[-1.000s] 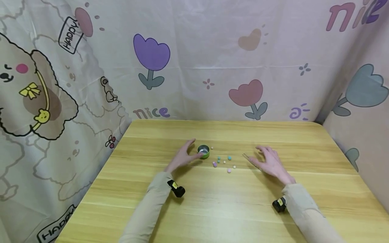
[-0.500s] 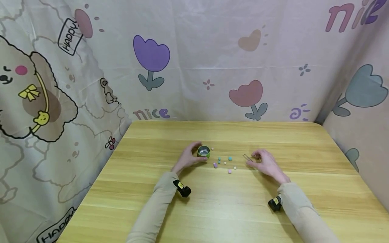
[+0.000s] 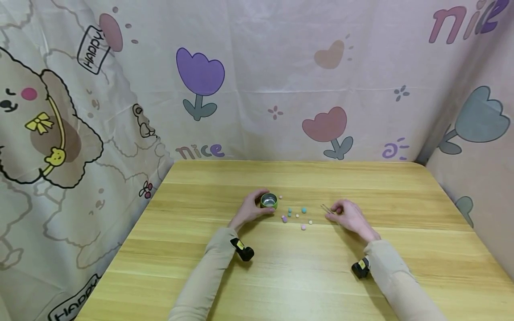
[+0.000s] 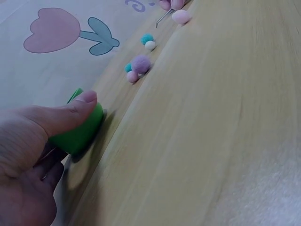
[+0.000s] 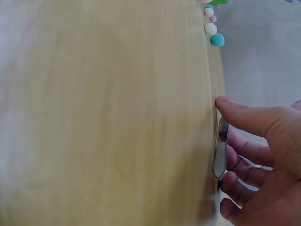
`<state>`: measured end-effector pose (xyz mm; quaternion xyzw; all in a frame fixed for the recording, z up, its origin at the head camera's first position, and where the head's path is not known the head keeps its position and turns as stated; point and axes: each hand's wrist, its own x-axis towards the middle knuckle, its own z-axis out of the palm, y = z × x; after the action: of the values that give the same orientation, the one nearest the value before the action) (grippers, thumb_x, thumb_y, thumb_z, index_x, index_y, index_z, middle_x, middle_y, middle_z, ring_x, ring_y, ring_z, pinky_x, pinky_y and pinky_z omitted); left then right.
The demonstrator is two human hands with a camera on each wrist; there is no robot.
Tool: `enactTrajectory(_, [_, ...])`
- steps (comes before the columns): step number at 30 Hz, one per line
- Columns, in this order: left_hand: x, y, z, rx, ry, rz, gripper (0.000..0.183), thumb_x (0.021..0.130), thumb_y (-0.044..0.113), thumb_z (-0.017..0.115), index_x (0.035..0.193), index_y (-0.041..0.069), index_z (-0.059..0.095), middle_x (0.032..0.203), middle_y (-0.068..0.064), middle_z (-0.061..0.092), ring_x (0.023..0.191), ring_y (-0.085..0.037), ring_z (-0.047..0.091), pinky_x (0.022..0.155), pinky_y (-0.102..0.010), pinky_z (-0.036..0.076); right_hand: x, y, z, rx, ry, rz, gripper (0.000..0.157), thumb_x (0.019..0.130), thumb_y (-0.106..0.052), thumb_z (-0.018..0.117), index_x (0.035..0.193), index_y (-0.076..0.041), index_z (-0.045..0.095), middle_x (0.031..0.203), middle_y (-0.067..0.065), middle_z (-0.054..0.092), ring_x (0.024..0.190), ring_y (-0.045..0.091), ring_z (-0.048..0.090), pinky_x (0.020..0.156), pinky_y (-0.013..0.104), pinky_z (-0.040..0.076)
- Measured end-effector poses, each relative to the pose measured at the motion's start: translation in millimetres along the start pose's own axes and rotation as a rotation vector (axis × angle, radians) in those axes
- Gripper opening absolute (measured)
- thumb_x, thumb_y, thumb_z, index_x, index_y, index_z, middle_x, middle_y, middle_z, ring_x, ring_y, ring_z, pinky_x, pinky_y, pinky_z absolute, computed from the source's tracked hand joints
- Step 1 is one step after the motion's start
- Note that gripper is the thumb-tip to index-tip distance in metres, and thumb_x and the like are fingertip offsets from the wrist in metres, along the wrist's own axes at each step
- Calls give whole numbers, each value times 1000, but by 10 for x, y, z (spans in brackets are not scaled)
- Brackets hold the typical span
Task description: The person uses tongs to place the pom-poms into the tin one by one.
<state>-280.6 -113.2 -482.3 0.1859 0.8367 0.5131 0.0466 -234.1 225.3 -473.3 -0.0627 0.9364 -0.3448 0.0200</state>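
My left hand (image 3: 250,209) holds a small round green tin (image 4: 82,129) on the wooden table, thumb on the near side and fingers behind. Seen from the head, the tin's open top shows a bare metal inside. On the right, my right hand (image 3: 350,217) has its thumb and curled fingers about silver metal tweezers (image 5: 221,153), low at the table surface. The tips of the tweezers point toward several small fuzzy pom-poms between the hands. Among them are a purple pom-pom (image 4: 140,64), a teal pom-pom (image 5: 217,39) and a pale pink pom-pom (image 3: 303,227).
The wooden table (image 3: 277,281) reaches back to a printed cloth (image 3: 257,125) hung behind it. One small pink pom-pom (image 3: 280,197) lies just right of the tin. Each wrist carries a black camera.
The left hand has moved in to the right and its fingers have closed around the tin. My right hand has come down and left, its thumb and fingers drawing together at the tweezers.
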Motion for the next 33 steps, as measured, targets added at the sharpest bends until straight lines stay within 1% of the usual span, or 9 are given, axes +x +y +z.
enactTrajectory(5, [-13, -2, -2, -28, -7, 11, 66, 81, 3, 82, 138, -8, 51, 139, -26, 58, 133, -42, 54, 120, -50, 40, 2, -2, 12, 1, 13, 1, 25, 86, -20, 77, 98, 1, 68, 88, 11, 65, 80, 19, 56, 71, 25, 44])
enactTrajectory(9, [-49, 4, -15, -50, -8, -7, 65, 81, 1, 81, 138, -8, 51, 138, -27, 58, 131, -42, 56, 118, -49, 42, 11, 1, 23, -1, 27, -4, 21, 87, -18, 76, 94, 0, 69, 85, 10, 66, 78, 18, 55, 69, 25, 43])
enactTrajectory(14, [-103, -1, -40, -40, -11, -20, 63, 80, 1, 82, 135, -6, 54, 134, -26, 61, 124, -41, 60, 113, -49, 48, 10, -1, 26, 6, 23, 3, 19, 88, -16, 74, 95, 1, 71, 86, 10, 68, 77, 17, 57, 69, 25, 46])
enactTrajectory(19, [-155, -19, -63, -14, -37, 1, 61, 80, 2, 83, 134, -6, 55, 131, -25, 62, 122, -40, 62, 111, -50, 50, -2, -4, 30, 3, 29, -12, 15, 90, -14, 72, 94, 0, 70, 85, 10, 69, 76, 16, 58, 69, 25, 47])
enactTrajectory(22, [-196, -14, -75, -5, -55, 13, 61, 80, 4, 83, 134, -7, 55, 131, -27, 63, 121, -41, 62, 110, -50, 50, -15, -19, 25, 4, 35, -31, 14, 91, -13, 71, 95, 0, 70, 86, 11, 69, 77, 16, 59, 70, 26, 47])
enactTrajectory(25, [-238, 4, -77, 6, -62, 11, 63, 79, 5, 84, 134, -6, 55, 131, -26, 63, 121, -40, 63, 110, -48, 51, -37, -34, 11, 5, 35, -56, 14, 91, -12, 70, 95, 1, 69, 87, 11, 70, 78, 16, 60, 70, 25, 49])
enactTrajectory(30, [-286, 19, -75, 11, -57, -3, 65, 77, 6, 85, 134, -3, 57, 132, -23, 63, 122, -37, 63, 111, -45, 50, -68, -65, -15, 16, 32, -116, 11, 92, -9, 69, 95, 2, 68, 86, 11, 70, 77, 15, 60, 67, 20, 49])
enactTrajectory(33, [-303, 18, -75, 6, -61, -13, 66, 76, 6, 86, 135, -2, 57, 132, -22, 63, 123, -37, 63, 111, -45, 50, -87, -83, -31, 21, 13, -153, 8, 92, -7, 69, 94, 0, 68, 85, 10, 70, 76, 13, 60, 66, 18, 49])
